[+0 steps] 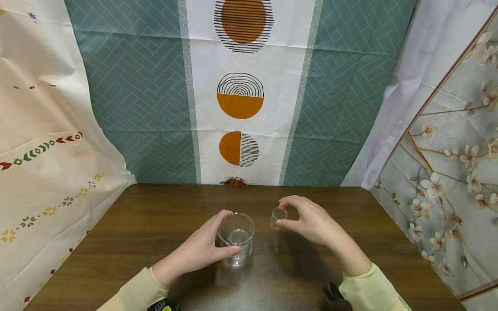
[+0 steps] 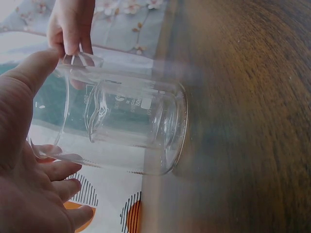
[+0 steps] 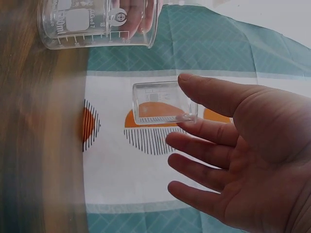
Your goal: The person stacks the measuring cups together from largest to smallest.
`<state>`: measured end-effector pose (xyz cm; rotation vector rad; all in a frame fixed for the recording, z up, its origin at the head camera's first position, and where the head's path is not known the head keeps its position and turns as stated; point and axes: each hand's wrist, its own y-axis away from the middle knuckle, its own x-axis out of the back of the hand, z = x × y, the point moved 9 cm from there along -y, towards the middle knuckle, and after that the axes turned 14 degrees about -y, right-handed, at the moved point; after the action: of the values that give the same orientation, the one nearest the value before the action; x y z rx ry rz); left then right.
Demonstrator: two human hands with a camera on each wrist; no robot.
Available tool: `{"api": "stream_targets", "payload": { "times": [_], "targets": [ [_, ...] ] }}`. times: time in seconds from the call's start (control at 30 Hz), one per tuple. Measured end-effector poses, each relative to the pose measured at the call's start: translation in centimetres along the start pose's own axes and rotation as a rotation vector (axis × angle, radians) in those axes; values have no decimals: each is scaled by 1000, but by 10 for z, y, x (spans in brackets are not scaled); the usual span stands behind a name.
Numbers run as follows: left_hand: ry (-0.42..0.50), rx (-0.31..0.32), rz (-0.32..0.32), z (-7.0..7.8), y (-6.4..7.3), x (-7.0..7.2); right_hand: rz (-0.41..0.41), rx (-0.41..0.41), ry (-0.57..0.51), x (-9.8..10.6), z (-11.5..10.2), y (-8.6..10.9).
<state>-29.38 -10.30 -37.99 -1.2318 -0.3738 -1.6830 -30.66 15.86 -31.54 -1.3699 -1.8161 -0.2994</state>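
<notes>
My left hand (image 1: 198, 248) grips a large clear glass beaker (image 1: 250, 242) near its rim, thumb on the near side and fingers on the far side. Inside it sits a smaller glass beaker (image 2: 129, 116). Whether the large beaker's base touches the table cannot be told. To the right, my right hand (image 1: 311, 220) pinches a tiny clear beaker (image 3: 155, 104) by its rim between thumb and index finger, held above the table. The other right fingers are spread below the thumb in the right wrist view. Printed white markings show on the large beaker (image 3: 97, 29).
A dark brown wooden table (image 1: 155, 224) lies under both hands. Behind it hangs a green and white curtain (image 1: 155, 86) with orange circles. A cream patterned cloth (image 1: 46, 172) hangs at the left, a floral one (image 1: 439, 207) at the right.
</notes>
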Motion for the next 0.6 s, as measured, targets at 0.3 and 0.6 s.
{"api": "stream_targets", "payload": {
  "times": [0.3, 0.6],
  "targets": [
    [-2, 6, -5, -2, -1, -1, 19, 24, -22, 2, -10, -3],
    [16, 5, -6, -2, -1, -1, 15, 32, -54, 2, -22, -10]
  ]
}}
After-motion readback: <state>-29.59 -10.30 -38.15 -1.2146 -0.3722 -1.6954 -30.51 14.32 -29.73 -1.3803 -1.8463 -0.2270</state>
